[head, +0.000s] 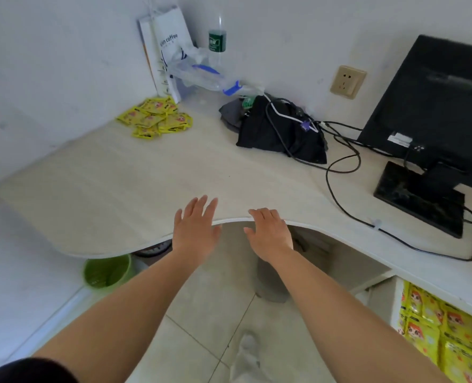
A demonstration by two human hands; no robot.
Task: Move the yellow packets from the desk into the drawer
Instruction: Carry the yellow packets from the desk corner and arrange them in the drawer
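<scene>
A loose heap of several yellow packets lies at the far left corner of the pale desk, close to the wall. An open drawer at the lower right, under the desk top, holds several more yellow packets printed with a cartoon face. My left hand is stretched forward with straight fingers over the desk's front edge and holds nothing. My right hand lies beside it, fingers extended over the same curved edge, also empty. Both hands are far from the heap.
A white paper bag, a green-labelled bottle and a clear plastic bag stand at the back. A black bag with cables lies mid-desk. A black monitor stands right. A green bin sits on the floor.
</scene>
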